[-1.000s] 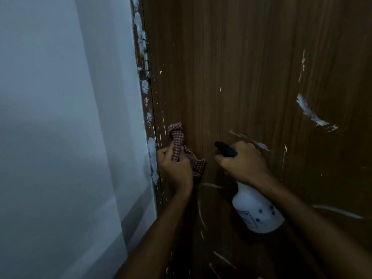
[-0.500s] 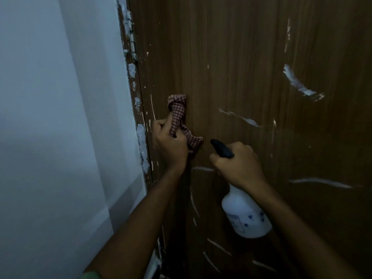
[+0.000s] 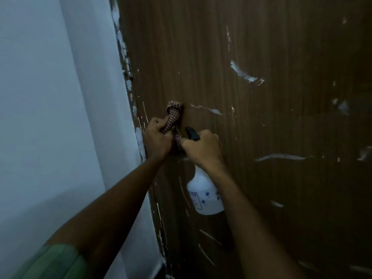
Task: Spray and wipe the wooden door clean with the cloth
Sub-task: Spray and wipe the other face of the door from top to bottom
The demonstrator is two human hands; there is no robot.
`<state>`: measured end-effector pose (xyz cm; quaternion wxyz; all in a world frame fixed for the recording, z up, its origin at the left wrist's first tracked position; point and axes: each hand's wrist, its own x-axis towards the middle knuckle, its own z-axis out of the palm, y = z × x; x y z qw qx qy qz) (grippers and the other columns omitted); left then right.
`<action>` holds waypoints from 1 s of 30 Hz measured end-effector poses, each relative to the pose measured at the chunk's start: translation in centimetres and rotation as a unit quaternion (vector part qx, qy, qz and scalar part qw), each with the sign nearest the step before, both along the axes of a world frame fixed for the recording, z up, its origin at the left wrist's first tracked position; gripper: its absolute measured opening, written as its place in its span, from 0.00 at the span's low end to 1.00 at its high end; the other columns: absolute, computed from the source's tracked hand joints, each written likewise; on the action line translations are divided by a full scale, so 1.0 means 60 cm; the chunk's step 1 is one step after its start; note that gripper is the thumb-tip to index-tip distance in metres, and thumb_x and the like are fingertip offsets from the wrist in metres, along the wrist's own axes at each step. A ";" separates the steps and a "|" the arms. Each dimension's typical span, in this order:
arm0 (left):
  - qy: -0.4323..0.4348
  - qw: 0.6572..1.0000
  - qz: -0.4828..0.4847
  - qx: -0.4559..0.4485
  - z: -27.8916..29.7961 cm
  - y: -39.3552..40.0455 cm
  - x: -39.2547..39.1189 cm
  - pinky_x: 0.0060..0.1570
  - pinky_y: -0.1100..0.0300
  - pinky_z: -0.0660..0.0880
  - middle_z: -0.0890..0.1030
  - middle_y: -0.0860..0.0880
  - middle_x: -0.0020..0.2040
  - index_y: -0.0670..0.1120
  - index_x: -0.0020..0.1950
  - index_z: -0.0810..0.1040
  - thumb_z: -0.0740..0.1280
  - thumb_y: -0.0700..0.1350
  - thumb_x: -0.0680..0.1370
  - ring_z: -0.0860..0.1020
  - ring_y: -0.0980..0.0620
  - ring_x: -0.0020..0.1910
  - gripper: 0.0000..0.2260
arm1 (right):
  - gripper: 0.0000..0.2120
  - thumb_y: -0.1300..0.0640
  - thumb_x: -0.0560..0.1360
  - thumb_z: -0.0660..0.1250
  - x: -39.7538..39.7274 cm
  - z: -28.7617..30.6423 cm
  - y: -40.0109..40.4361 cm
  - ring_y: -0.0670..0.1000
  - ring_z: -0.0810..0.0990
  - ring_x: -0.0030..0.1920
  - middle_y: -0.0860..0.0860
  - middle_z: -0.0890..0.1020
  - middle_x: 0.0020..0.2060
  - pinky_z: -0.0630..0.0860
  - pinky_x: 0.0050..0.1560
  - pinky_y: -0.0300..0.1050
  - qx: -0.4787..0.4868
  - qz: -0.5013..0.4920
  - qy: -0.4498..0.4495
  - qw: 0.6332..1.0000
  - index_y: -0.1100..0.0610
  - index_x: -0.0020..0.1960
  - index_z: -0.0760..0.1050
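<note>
The left hand (image 3: 156, 138) has its fingers curled round a bunched red-and-white checked cloth (image 3: 174, 117), pressing it against the brown wood-grain door (image 3: 281, 125) close to the door's left edge. The upper end of the cloth sticks up above the fingers and lies on the wood; its lower end hangs down between the two hands. The right hand (image 3: 202, 149) sits just beside the left, nearly touching it, and is clamped round the neck of a white plastic spray bottle (image 3: 205, 195). The bottle's black nozzle (image 3: 191, 133) juts out above the knuckles toward the cloth, and its round body, printed with small blue marks, hangs below the wrist in front of the door. Both forearms reach up from the lower edge of the view, the left one ending in a green sleeve (image 3: 52, 262) at the bottom corner. The door is streaked and flecked with white paint smears (image 3: 242, 74) across its face and along its frame edge. To the left stands a plain pale wall (image 3: 50, 117).
</note>
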<state>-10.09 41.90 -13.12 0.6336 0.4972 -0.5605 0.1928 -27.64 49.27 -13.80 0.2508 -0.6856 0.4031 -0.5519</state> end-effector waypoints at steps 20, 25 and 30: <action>-0.123 0.991 -0.044 -0.001 -0.033 0.034 -0.066 0.48 0.63 0.77 0.81 0.54 0.54 0.49 0.58 0.85 0.72 0.37 0.77 0.78 0.57 0.51 0.12 | 0.10 0.49 0.76 0.69 -0.074 0.007 0.060 0.51 0.79 0.38 0.51 0.80 0.36 0.74 0.40 0.47 0.016 -0.063 0.049 0.997 0.54 0.41 0.79; 0.164 0.986 -0.038 0.012 0.026 0.043 -0.088 0.52 0.54 0.80 0.80 0.52 0.54 0.49 0.55 0.79 0.69 0.39 0.79 0.78 0.53 0.52 0.08 | 0.09 0.48 0.75 0.70 -0.078 -0.003 0.062 0.53 0.81 0.40 0.53 0.82 0.39 0.81 0.47 0.55 0.039 -0.086 0.046 0.994 0.54 0.43 0.78; -0.383 0.923 -0.026 -0.031 -0.057 0.033 -0.093 0.43 0.54 0.78 0.77 0.47 0.64 0.51 0.69 0.79 0.77 0.42 0.76 0.75 0.48 0.58 0.22 | 0.07 0.48 0.76 0.69 -0.094 -0.004 0.073 0.51 0.81 0.42 0.51 0.81 0.42 0.81 0.47 0.52 0.037 -0.131 0.067 0.988 0.51 0.45 0.77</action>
